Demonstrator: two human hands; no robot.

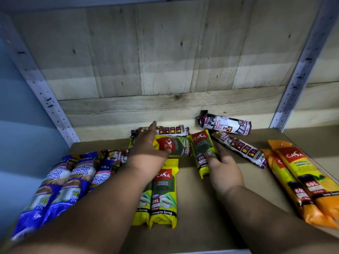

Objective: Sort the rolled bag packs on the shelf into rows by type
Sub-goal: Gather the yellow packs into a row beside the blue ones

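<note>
Your left hand (146,145) lies on a sideways yellow pack (172,145). The thumb curls round its red end, and the pointing finger sticks out straight toward the back wall (165,52). Your right hand (222,168) holds another yellow pack (202,153). Its fingers wrap the right side and the thumb presses on the front. This pack stands almost straight up and down on the shelf (194,198), just beside the sideways one.

Under your left arm, two more yellow packs (163,195) lie side by side at the front. They touch each other.

Behind your left hand lies a white string-bag pack (172,129), flat against the wall. Another white pack (225,124) sits near the wall to the right. A third white pack (240,148) slants just beside your right hand. One more white pack (119,154) peeks out left of your left wrist.

On the far left, three blue packs (60,189) lie in a row, touching. On the far right, two orange packs (300,182) lie together, one partly on the other.
</note>
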